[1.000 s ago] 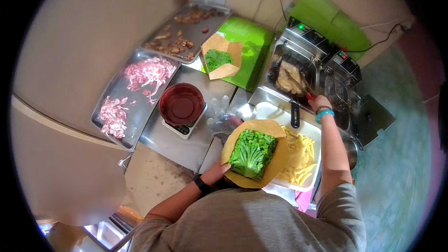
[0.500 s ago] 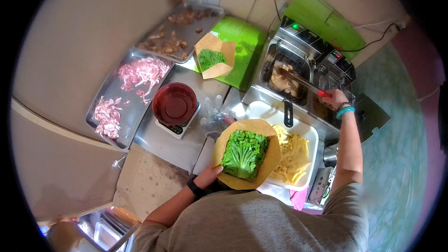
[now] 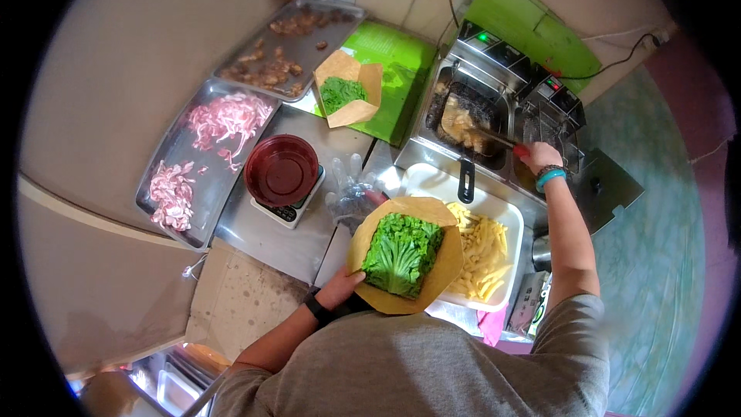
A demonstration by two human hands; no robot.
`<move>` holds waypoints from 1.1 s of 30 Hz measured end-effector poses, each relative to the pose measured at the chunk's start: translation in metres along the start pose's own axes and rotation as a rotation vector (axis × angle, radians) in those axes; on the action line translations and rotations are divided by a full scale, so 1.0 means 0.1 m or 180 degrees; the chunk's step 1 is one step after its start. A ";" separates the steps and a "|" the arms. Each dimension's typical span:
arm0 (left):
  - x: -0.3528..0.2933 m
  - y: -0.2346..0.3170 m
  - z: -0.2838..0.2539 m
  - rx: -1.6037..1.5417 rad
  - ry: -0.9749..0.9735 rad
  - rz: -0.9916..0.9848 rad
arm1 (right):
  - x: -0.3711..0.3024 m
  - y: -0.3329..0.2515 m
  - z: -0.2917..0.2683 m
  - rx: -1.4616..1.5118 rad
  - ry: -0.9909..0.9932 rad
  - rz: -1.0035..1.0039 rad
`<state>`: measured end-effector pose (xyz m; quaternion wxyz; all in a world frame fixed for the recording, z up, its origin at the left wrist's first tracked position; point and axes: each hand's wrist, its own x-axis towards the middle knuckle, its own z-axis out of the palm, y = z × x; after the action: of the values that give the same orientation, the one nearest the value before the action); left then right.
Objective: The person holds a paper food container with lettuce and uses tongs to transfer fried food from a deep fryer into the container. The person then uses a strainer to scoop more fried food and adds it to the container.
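My left hand (image 3: 340, 286) grips the near left edge of an open brown paper food box (image 3: 450, 262), held level before my body. Green lettuce leaves (image 3: 401, 256) line it. Over the deep fryer (image 3: 455, 156), my right hand (image 3: 539, 156) is closed on the red handle of what look like tongs (image 3: 502, 137). Their far end is in the fryer basket (image 3: 488, 112), at some light brown fried food (image 3: 461, 122); the tips are not distinct. The basket's black handle (image 3: 466, 181) points toward me.
Fries fill a white tub (image 3: 515, 243) under the box's right side. Leftward are a dark red bowl (image 3: 282, 166) on a scale (image 3: 287, 215), a plastic glove (image 3: 355, 193), and trays of raw meat (image 3: 202, 220) and browned pieces (image 3: 309, 50). Another lettuce-lined box (image 3: 370, 81) stands behind.
My right hand has shifted slightly left and nearer the fryer, and the tongs have moved over the food in the basket. My left hand still holds the box in nearly the same place.
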<state>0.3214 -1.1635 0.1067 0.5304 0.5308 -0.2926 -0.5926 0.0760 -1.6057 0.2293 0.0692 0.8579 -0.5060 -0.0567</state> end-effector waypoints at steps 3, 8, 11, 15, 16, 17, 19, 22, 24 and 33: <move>0.00 -0.05 -0.04 0.0046 -0.0007 0.0069 | -0.03 -0.06 -0.18 0.0535 0.0032 0.0287; 0.04 -0.16 -0.09 -0.0229 -0.0130 0.0043 | 0.14 -0.10 -0.06 0.0646 -0.0169 0.0314; 0.13 -0.15 -0.08 -0.0002 -0.0238 0.0065 | 0.29 -0.14 0.37 0.0709 -0.0083 0.0286; 0.03 0.00 -0.07 0.0074 -0.0243 0.0019 | 0.23 -0.45 0.37 0.0816 -0.0275 0.0117; 0.00 0.02 -0.08 0.0120 -0.0218 -0.0024 | 0.19 -0.48 0.23 0.0768 -0.0317 -0.0015; 0.00 0.03 -0.06 0.0089 -0.0183 -0.0010 | 0.14 -0.48 0.13 0.0703 -0.0344 -0.0110; -0.01 0.03 -0.05 0.0013 -0.0095 0.0012 | 0.09 -0.30 -0.12 0.0903 -0.0596 -0.0134; 0.03 0.06 -0.01 0.0248 -0.0124 -0.0045 | 0.09 0.21 -0.19 0.0891 -0.0312 -0.0419; 0.04 -0.04 -0.04 -0.0143 -0.0158 -0.0042 | -0.04 0.21 -0.46 0.0926 -0.0116 -0.0464; 0.10 -0.16 -0.09 -0.0400 -0.0207 0.0014 | -0.02 -0.23 -0.06 0.0383 -0.0184 -0.0318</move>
<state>0.3259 -1.1672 0.0867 0.5542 0.4763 -0.2731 -0.6257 0.0956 -1.5932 0.2309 -0.0001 0.8827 -0.4668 -0.0544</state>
